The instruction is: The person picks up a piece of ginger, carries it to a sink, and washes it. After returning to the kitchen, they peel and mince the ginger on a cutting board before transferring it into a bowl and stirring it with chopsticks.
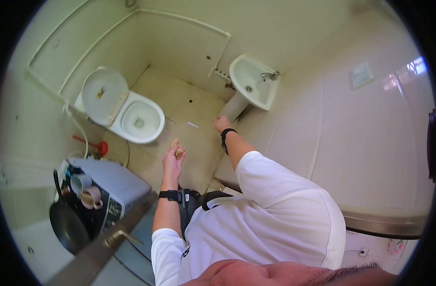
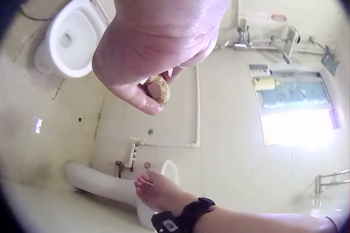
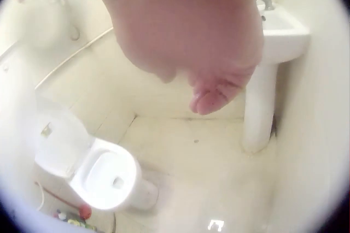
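Observation:
My left hand (image 1: pixel 172 164) grips a knobbly, pale brown piece (image 1: pixel 175 142) that looks like ginger root. In the left wrist view, the thumb and fingers of this hand (image 2: pixel 156 52) pinch the piece (image 2: pixel 159 90), whose cut-looking face shows; part of it is hidden by the hand. My right hand (image 1: pixel 222 124) is held out near the sink's pedestal, apart from the left one. Its fingers are loosely curled with nothing seen in them, as the right wrist view of the hand (image 3: pixel 186 42) also shows.
A toilet (image 1: pixel 142 123) with raised lid stands ahead on the left, a pedestal sink (image 1: pixel 249 78) on the right. A red plunger (image 1: pixel 102 148) is beside the toilet. Nearer on the left, a grey appliance (image 1: pixel 127 178) stands beside mugs (image 1: pixel 90 196) and a black pan (image 1: pixel 68 224).

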Available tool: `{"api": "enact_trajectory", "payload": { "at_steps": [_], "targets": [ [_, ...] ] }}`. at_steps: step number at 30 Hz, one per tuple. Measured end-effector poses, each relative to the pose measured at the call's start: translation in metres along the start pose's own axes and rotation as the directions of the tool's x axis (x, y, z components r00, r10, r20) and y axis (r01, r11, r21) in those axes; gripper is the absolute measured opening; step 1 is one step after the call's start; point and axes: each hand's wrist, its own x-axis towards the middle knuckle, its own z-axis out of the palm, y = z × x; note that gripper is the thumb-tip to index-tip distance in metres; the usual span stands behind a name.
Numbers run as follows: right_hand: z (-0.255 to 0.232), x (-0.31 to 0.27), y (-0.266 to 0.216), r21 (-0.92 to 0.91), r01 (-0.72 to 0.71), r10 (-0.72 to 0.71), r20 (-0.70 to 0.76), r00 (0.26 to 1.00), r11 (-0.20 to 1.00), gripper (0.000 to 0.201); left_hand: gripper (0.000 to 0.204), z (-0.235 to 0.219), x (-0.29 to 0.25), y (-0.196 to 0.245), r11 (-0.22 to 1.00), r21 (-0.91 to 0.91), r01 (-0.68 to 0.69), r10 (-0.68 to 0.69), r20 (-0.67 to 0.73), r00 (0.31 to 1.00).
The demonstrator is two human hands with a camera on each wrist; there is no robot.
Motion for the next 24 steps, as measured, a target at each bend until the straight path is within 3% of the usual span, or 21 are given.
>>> {"api": "enact_trajectory", "payload": {
  "at_steps": [4, 7, 9, 13, 16, 18, 20, 21, 22, 24],
  "targets": [
    [-0.085, 0.028, -0.024, 0.075, -0.099, 0.111, -0.167, 0.980, 0.992, 0.038, 0.016, 0.070, 0.062, 0.034, 0.982, 0.183, 0.036, -0.058, 0.118, 0.991],
    [-0.144, 0.068, -0.016, 0.161, -0.074, 0.126, -0.341, 0.932, 0.984, 0.041, 0.016, 0.135, 0.117, 0.043, 0.937, 0.347, 0.051, -0.113, 0.162, 0.980],
    [-0.167, 0.098, 0.006, 0.208, -0.020, 0.132, -0.537, 0.833, 0.978, 0.043, 0.020, 0.173, 0.152, 0.038, 0.868, 0.496, 0.018, -0.142, 0.213, 0.967],
    [-0.214, 0.123, 0.033, 0.181, -0.037, 0.152, -0.680, 0.717, 0.983, 0.047, 0.024, 0.260, 0.197, 0.017, 0.745, 0.664, 0.068, -0.250, 0.184, 0.951],
    [-0.239, 0.152, 0.036, 0.219, -0.055, 0.201, -0.729, 0.654, 0.974, 0.048, 0.033, 0.317, 0.242, -0.016, 0.683, 0.723, 0.101, -0.364, 0.218, 0.906],
    [-0.241, 0.182, 0.040, 0.251, -0.092, 0.250, -0.724, 0.643, 0.964, 0.052, 0.030, 0.347, 0.270, -0.045, 0.630, 0.776, -0.014, -0.346, 0.298, 0.890],
    [-0.256, 0.223, 0.034, 0.159, -0.140, 0.210, -0.798, 0.565, 0.977, 0.056, 0.030, 0.375, 0.304, -0.074, 0.604, 0.797, 0.022, -0.402, 0.282, 0.871],
    [-0.266, 0.233, 0.026, 0.228, -0.176, 0.287, -0.719, 0.633, 0.958, 0.063, 0.029, 0.385, 0.321, -0.086, 0.580, 0.812, 0.065, -0.456, 0.257, 0.852],
    [-0.264, 0.243, 0.030, 0.249, -0.206, 0.323, -0.709, 0.627, 0.946, 0.063, 0.029, 0.390, 0.330, -0.096, 0.550, 0.831, 0.079, -0.479, 0.237, 0.845],
    [-0.275, 0.265, 0.029, 0.196, -0.324, 0.373, -0.623, 0.688, 0.926, 0.061, 0.036, 0.410, 0.352, -0.117, 0.447, 0.890, 0.093, -0.528, 0.179, 0.830]
  ]
}}
